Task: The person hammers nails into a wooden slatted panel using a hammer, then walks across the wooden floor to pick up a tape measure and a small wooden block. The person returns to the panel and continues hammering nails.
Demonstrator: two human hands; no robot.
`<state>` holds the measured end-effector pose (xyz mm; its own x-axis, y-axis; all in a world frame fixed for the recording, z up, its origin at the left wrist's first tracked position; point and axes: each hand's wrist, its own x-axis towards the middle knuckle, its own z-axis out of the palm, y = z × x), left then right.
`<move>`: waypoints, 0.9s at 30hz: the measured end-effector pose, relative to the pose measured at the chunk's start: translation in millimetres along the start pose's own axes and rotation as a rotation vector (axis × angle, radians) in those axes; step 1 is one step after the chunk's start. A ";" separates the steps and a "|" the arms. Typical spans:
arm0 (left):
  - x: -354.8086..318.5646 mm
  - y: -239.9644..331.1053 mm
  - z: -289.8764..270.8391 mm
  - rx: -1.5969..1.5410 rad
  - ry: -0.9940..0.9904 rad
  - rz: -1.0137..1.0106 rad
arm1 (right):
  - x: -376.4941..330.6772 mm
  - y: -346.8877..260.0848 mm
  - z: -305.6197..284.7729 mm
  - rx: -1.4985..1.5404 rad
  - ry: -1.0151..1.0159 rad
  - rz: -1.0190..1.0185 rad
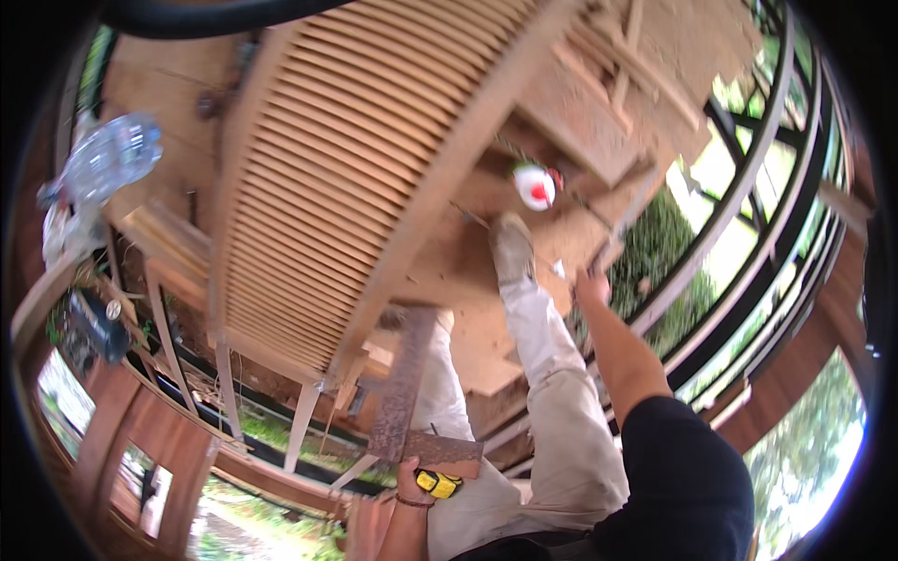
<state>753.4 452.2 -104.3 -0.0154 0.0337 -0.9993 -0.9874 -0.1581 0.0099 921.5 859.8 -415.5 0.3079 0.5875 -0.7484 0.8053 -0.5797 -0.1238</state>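
Note:
My left hand (pixel 410 482) is closed at the lower middle, gripping a yellow and black tape measure (pixel 438 483). Its fingers also meet a short brown board (pixel 444 455) across my lap. Beside that, a long, dark, rough-faced board (pixel 404 383) stands over my left leg, forming an L with the short one. My right arm reaches out to the right, its hand (pixel 591 286) closed near the edge of the wooden floor. A small dark shape (pixel 601 258) shows at its fingers, too blurred to name.
A large slatted wooden panel (pixel 355 140) fills the upper middle. Right of it, a white container with a red top (pixel 535 187) sits near my foot, below stacked planks (pixel 599 75). A clear plastic bottle (pixel 122 154) and a dark power tool (pixel 98 323) are at left. Black railings (pixel 776 224) curve along the right.

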 end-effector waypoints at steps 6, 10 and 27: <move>-27.1 -30.2 11.4 -0.308 -0.005 -0.004 | -38.4 -16.7 -184.2 -0.874 -0.178 -0.472; -75.8 -39.1 20.3 -0.502 -0.010 0.178 | -55.4 -106.1 -260.3 -1.383 -0.346 -0.704; -125.1 -300.6 -113.9 -1.632 0.438 0.583 | -588.4 -330.6 -9.9 -2.039 -0.758 -1.585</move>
<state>1070.1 383.0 13.7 0.0363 -0.5738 -0.8182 0.2744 -0.7815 0.5603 479.1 711.4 72.2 -0.3126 -0.5224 -0.7933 -0.3926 0.8316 -0.3928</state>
